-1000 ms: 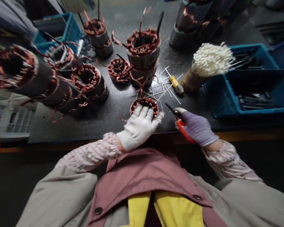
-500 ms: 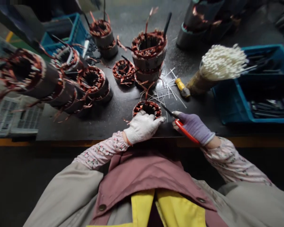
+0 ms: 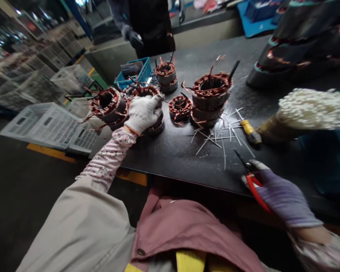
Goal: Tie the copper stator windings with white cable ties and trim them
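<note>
At the left of the table my left hand (image 3: pixel 144 113), in a white knitted glove, is closed over the top rim of a copper-wound motor stator (image 3: pixel 145 90). That stator sits on top of a stack, and the glove hides much of it. My right hand (image 3: pixel 283 194), in a purple glove, holds red-handled scissors (image 3: pixel 255 189) low over the front edge, with their dark pointed blades toward the table. Beyond the blades, thin white cut strips (image 3: pixel 215 138) lie scattered beside a yellow-handled tool (image 3: pixel 249 131).
More stators stand about: a tall stack (image 3: pixel 211 100), a small one (image 3: pixel 180 107), and a left stack (image 3: pixel 107 104). A brown holder (image 3: pixel 277 126) of white cable ties (image 3: pixel 311 107) leans at right by a blue bin (image 3: pixel 328 158). A person (image 3: pixel 150 26) stands across the table.
My left hand has moved from the front stator to the left stack; the front spot no longer holds a stator. The view has swung left. My right hand still holds the scissors.
</note>
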Available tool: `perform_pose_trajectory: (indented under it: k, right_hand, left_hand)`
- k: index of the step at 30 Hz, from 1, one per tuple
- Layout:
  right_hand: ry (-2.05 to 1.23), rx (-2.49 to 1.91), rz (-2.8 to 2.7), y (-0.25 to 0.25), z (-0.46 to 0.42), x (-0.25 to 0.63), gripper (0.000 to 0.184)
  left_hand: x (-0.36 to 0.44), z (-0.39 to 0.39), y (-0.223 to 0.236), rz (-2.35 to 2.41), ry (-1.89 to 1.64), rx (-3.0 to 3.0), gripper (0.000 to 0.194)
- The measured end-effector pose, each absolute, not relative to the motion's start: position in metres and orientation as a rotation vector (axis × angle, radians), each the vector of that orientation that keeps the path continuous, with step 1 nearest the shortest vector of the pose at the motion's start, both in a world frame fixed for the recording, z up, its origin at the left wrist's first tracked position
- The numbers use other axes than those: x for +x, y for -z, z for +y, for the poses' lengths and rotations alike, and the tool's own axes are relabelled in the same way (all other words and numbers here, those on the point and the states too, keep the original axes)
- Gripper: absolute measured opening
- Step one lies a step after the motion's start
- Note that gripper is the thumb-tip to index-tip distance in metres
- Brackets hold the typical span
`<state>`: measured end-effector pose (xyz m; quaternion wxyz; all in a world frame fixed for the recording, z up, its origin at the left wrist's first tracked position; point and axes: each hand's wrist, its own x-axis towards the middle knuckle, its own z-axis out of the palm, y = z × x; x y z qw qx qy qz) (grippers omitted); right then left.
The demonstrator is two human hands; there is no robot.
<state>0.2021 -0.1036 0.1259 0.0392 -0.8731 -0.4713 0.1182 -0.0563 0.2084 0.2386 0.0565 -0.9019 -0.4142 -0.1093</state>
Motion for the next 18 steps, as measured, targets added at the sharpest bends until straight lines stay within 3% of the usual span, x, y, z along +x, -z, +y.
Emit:
perform_pose_trajectory:
  k: [2,7,9,13,18]
  right_hand:
    - [-0.424,-2.701,-1.452,-0.129,-0.099,0.203,0.063]
    - [-0.444,-2.843,-1.617,-0.14,-0.085,0.208,0.058]
    - [-0.382,-2.923,-1.666,-0.144,-0.08,0.207,0.057]
    - [-0.142,-2.916,-1.785,-0.143,-0.075,0.203,0.054]
    - [-0.087,-2.988,-1.704,-0.136,-0.068,0.211,0.052]
  left_hand:
    - [-0.053,0.22,-0.231,-1.289,0.181,-2.678,0.048]
    - [-0.022,0.212,-0.209,-1.045,0.411,-2.686,0.032]
    - [0.006,0.217,-0.193,-1.032,0.18,-2.823,0.031]
    - [0.05,0.237,-0.156,-1.04,-0.087,-2.965,0.054]
    - [0.014,0.201,-0.13,-1.028,0.069,-2.949,0.047]
